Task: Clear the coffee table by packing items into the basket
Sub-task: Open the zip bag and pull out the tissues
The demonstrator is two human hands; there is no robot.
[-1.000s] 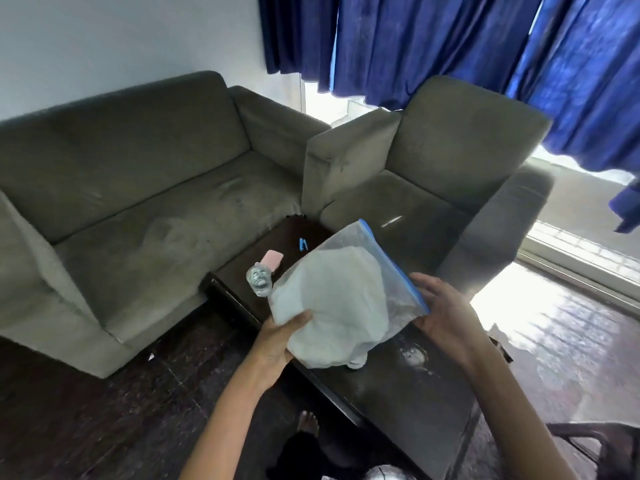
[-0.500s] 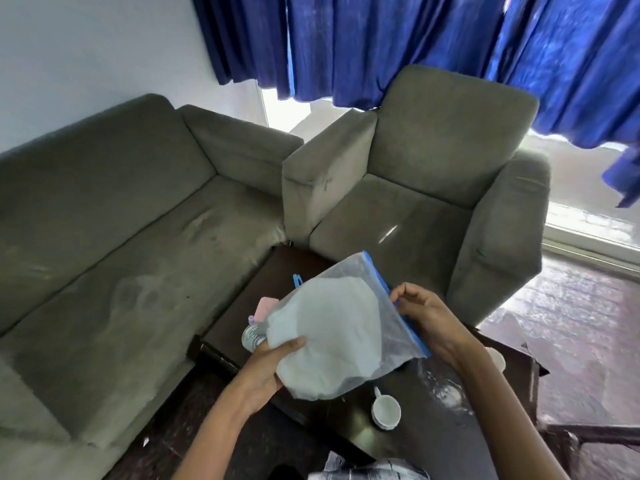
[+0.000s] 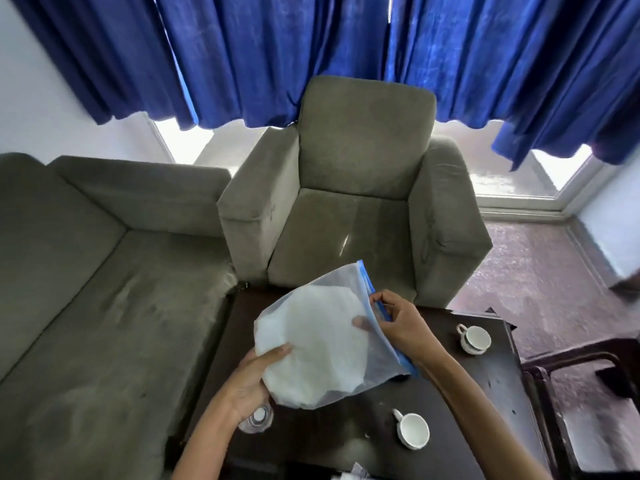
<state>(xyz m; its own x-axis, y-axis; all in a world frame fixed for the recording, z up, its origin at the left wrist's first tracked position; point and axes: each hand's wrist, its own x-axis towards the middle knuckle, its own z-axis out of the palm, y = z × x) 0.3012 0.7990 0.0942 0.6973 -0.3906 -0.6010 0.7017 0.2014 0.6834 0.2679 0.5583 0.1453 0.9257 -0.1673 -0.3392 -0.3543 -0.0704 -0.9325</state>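
Note:
I hold a clear zip bag (image 3: 322, 341) with a blue seal strip and white cloth inside, above the dark coffee table (image 3: 478, 403). My left hand (image 3: 254, 379) grips its lower left side. My right hand (image 3: 398, 323) pinches the blue seal at the bag's right edge. Two white cups stand on the table: one (image 3: 414, 429) near the front, another (image 3: 474, 339) at the right. A clear glass (image 3: 258, 419) sits under my left wrist. No basket is in view.
A grey armchair (image 3: 353, 209) stands just behind the table and a grey sofa (image 3: 97, 289) runs along its left side. A dark chair frame (image 3: 568, 368) is at the right. Blue curtains (image 3: 311, 53) hang over the window behind.
My view has swung right and the bag has come along, now over the table's middle. My right hand has shifted onto the blue seal strip. Both cups have come into view.

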